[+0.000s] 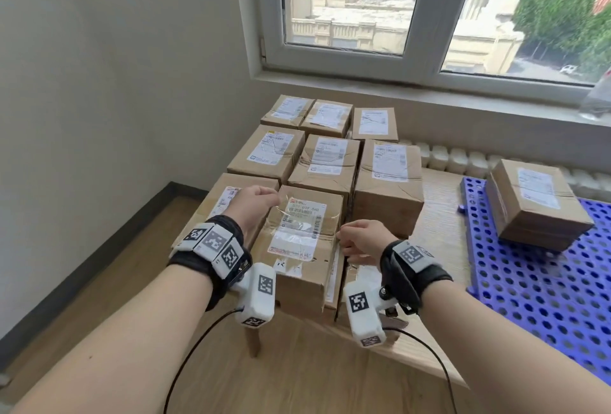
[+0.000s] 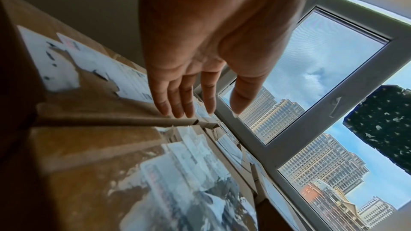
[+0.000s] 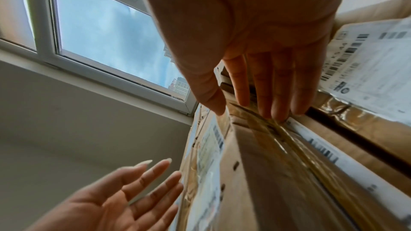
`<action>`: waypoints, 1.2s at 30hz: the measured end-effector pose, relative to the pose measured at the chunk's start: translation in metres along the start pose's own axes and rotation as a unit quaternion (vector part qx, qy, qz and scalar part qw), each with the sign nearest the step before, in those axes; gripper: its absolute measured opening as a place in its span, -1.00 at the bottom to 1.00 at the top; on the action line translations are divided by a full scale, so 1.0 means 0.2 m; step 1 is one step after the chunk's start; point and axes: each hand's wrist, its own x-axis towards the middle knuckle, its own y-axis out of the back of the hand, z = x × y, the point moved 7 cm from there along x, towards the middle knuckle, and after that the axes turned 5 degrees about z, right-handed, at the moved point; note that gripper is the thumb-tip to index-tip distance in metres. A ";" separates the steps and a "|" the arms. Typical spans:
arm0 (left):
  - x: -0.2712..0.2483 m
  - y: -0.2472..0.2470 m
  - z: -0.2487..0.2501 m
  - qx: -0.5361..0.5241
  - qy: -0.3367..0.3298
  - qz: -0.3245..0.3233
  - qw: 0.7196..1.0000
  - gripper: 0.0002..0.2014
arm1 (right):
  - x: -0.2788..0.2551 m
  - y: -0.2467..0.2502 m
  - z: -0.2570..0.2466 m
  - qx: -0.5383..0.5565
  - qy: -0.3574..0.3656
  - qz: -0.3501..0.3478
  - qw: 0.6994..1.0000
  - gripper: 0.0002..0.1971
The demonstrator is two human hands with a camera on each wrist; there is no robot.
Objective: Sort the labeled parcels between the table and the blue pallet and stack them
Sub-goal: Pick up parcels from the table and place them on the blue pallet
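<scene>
Several brown labeled parcels lie in rows on the wooden table [image 1: 439, 235]. The front middle parcel [image 1: 304, 241] carries a taped white label. My left hand [image 1: 256, 202] hovers at its left edge. In the left wrist view, the left hand [image 2: 206, 111] has straight fingers pointing at the gap beside this parcel [image 2: 111, 164]. My right hand [image 1: 360, 241] is at the parcel's right edge. In the right wrist view, the right hand's [image 3: 244, 104] straight fingers lie against the taped side of the parcel [image 3: 255, 164]. Neither hand grips anything. One parcel [image 1: 535, 205] sits on the blue pallet [image 1: 535, 297].
A wall stands close on the left and a window sill [image 1: 429, 96] runs behind the table. A radiator [image 1: 463, 158] lies behind the table and pallet. The perforated pallet spreads out at the right. Wooden floor shows at the front left. Cables hang from both wrist cameras.
</scene>
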 end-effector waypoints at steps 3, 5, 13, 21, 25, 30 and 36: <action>0.02 -0.02 -0.02 -0.005 0.004 -0.012 1.000 -0.76 | 0.02 -0.03 0.02 -0.012 -0.006 -0.006 1.000 -0.83; 0.03 -0.04 -0.02 -0.009 0.005 -0.023 1.000 -0.77 | 0.03 -0.04 0.03 -0.020 -0.008 0.002 1.000 -0.82; 0.02 -0.11 0.01 0.009 -0.006 -0.067 0.998 -0.46 | 0.01 -0.07 0.04 -0.014 -0.039 -0.005 0.999 -0.88; -0.01 -0.16 0.00 0.094 0.013 -0.088 0.992 -0.31 | 0.01 -0.06 0.04 -0.021 -0.029 0.011 0.999 -0.85; -0.02 -0.18 0.00 0.110 0.013 -0.090 0.990 -0.24 | -0.01 -0.05 0.05 0.007 -0.044 0.013 0.999 -0.86; -0.04 -0.17 0.02 0.097 0.009 -0.085 0.992 -0.27 | -0.04 -0.05 0.04 0.031 -0.039 0.001 0.999 -0.74; -0.13 -0.13 0.07 0.091 -0.024 -0.081 0.992 -0.26 | -0.11 -0.01 -0.01 0.025 -0.004 0.028 0.999 -0.65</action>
